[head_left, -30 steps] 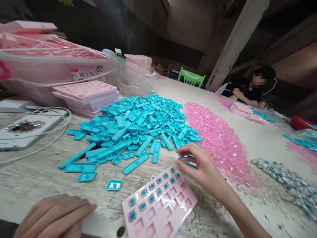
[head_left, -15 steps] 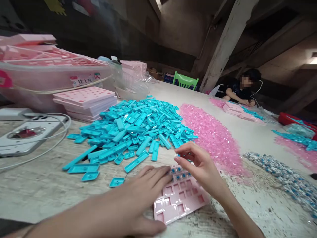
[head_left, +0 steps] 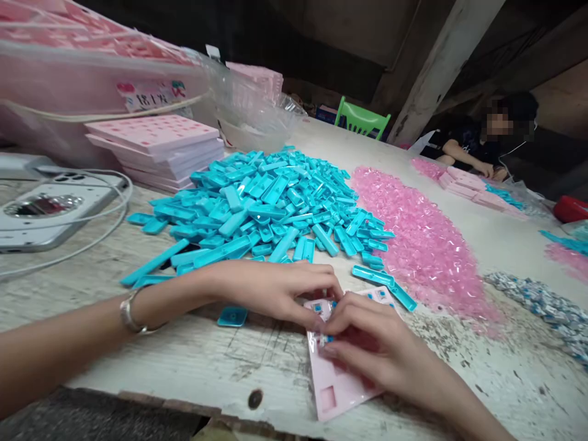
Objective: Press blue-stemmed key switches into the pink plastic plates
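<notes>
A pink plastic tray [head_left: 333, 386] with square pockets lies near the table's front edge, several pockets holding small blue-and-white switch pieces. My left hand [head_left: 275, 291] and my right hand [head_left: 362, 346] both rest on its upper part, fingertips meeting over a small piece; what they pinch is hidden. A bracelet sits on my left wrist. Just behind the hands spreads a big heap of turquoise keycaps [head_left: 271, 208], with a long turquoise bar [head_left: 383, 283] beside the tray.
A pile of pink translucent pieces [head_left: 422, 245] lies to the right, a blue-white heap [head_left: 542, 306] further right. Stacked pink trays [head_left: 156, 147], a plastic bin [head_left: 92, 92], a phone with cable [head_left: 46, 211] stand left. Another person [head_left: 487, 147] sits at the far end.
My left hand moved from the table's front edge onto the tray to meet my right hand. The right hand came down from the keycap heap. The tray turned and slid nearer.
</notes>
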Action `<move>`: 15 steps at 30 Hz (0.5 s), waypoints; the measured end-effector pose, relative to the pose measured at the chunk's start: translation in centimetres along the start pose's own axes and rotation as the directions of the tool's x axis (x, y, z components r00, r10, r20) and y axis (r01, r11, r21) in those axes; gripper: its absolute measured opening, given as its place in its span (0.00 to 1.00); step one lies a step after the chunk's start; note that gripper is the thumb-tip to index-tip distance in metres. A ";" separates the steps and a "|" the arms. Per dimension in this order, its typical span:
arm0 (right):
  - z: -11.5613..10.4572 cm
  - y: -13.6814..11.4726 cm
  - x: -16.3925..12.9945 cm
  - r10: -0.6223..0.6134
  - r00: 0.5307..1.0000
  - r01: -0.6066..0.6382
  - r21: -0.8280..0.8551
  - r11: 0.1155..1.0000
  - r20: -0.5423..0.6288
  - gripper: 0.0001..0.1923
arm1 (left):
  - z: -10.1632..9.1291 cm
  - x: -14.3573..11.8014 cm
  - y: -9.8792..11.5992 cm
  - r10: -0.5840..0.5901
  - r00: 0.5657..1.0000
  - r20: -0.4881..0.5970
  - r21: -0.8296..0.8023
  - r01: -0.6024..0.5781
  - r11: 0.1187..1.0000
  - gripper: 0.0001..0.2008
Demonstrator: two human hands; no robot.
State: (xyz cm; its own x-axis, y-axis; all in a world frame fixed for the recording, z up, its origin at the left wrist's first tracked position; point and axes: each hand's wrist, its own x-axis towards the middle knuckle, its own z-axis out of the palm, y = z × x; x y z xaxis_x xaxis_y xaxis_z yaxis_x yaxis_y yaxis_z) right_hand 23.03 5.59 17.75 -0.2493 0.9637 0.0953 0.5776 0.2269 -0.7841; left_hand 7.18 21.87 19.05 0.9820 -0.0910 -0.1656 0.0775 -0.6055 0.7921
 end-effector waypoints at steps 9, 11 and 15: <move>-0.1 -0.5 -0.5 -0.023 0.999 0.026 -0.096 0.995 0.033 0.03 | -0.7 0.1 -1.1 0.123 0.990 0.073 -0.090 -0.116 0.989 0.23; -0.2 -0.3 -0.5 -0.005 0.999 0.008 -0.069 0.998 0.040 0.03 | -0.7 0.2 -1.2 0.116 0.991 0.072 -0.089 -0.110 0.990 0.24; -0.1 -0.2 -0.3 -0.009 0.998 0.014 -0.083 0.996 0.061 0.04 | -0.6 0.2 -1.3 0.113 0.990 0.080 -0.079 -0.107 0.991 0.24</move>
State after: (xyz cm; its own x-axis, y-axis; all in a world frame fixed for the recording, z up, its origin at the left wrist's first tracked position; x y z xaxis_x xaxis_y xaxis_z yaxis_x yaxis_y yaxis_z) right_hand 23.07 5.26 17.90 -0.3008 0.9515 0.0646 0.6365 0.2508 -0.7294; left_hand 7.41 23.13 18.30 0.9675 -0.2219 -0.1212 -0.0147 -0.5277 0.8493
